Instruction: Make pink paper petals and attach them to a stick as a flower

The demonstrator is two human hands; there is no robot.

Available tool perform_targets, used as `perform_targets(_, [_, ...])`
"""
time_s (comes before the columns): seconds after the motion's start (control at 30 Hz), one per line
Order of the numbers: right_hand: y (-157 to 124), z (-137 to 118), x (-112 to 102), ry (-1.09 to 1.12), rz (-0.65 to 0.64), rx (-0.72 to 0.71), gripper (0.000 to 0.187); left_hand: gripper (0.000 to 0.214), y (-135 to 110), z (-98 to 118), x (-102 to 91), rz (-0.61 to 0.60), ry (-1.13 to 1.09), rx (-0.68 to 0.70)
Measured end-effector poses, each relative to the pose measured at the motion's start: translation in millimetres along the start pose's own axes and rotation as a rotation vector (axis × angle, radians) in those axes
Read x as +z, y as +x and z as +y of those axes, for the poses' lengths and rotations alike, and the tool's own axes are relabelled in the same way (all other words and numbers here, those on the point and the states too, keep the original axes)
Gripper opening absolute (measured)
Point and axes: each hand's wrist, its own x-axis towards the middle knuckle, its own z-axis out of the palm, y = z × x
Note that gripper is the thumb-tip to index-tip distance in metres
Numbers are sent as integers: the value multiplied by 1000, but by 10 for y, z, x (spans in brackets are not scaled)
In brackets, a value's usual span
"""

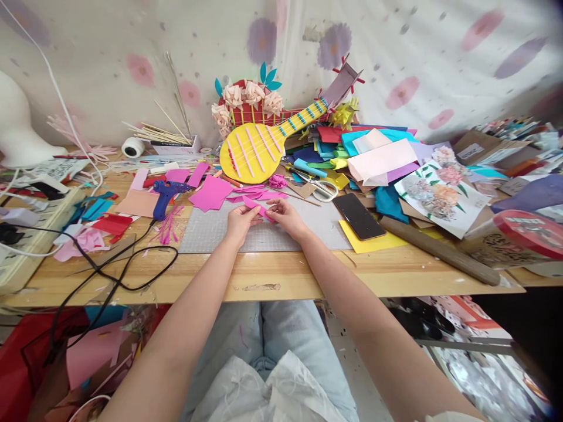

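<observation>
Between both hands is a small piece of magenta paper point(258, 207), held over the grey cutting mat point(206, 234). My left hand point(241, 224) pinches its left side, and my right hand point(284, 215) grips its right side with bent fingers. Square magenta sheets point(211, 192) lie just beyond my left hand, with magenta strips point(250, 193) beside them. A rolled magenta paper flower point(277, 181) rests behind my right hand. Scissors point(323, 189) with white handles lie to the right, at the mat's far edge.
A blue glue gun point(167, 193) with a black cord point(132, 287) lies left of the mat. A black phone point(358, 215) rests on yellow paper at right, near a long wooden stick point(440, 249). Behind stand a yellow paper lute point(255, 152) and piled coloured sheets point(382, 155).
</observation>
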Motion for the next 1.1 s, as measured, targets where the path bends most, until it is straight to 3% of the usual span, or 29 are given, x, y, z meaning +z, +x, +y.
perform_targets(0.2, [-16,-2,5,2,-62,33,42,25,6,-11,-8,27,7,16])
perform_targets(0.47, [-4,-4,29,61,-79,44,43,29,5,-26,-29,-66,21,32])
perform_targets(0.7, [-4,-11,63,-4,-86,12,33,31,41,-92,-39,-21,61,103])
perform_targets(0.93, [7,-29,36,-122,35,118,38,21,33,-52,-46,18,-37,88])
perform_targets(1.1, [-21,-78,-27,-53,-84,129,39,20,48,-32,-69,38,-142,82])
